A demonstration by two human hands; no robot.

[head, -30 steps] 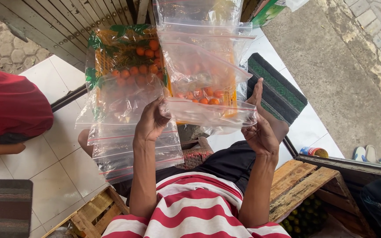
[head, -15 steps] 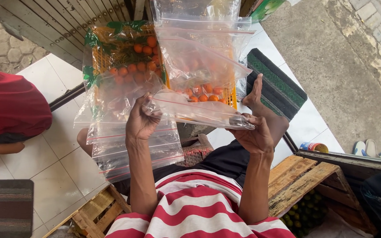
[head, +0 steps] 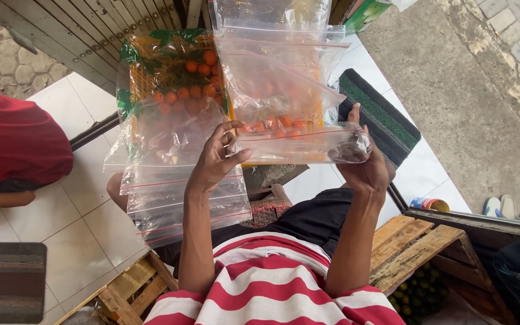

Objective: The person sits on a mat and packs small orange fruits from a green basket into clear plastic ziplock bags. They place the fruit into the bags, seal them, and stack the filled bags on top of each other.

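hands raised: left hand (head: 215, 159) fingers pinching clear zip bag (head: 284, 90), right hand (head: 365, 168) fingers gripping it.

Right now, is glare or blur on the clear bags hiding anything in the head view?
Head view: soft daylight, no hard shadows; both hands, left and right, are sharp. Pale sheen on the clear zip bags hazes the orange fruit behind them. Wide-angle stretch shows at the edges.

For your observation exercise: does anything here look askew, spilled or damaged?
Nothing stands out. The left hand and right hand hold a clear zip-top plastic bag intact; the small orange fruits stay in their crate.
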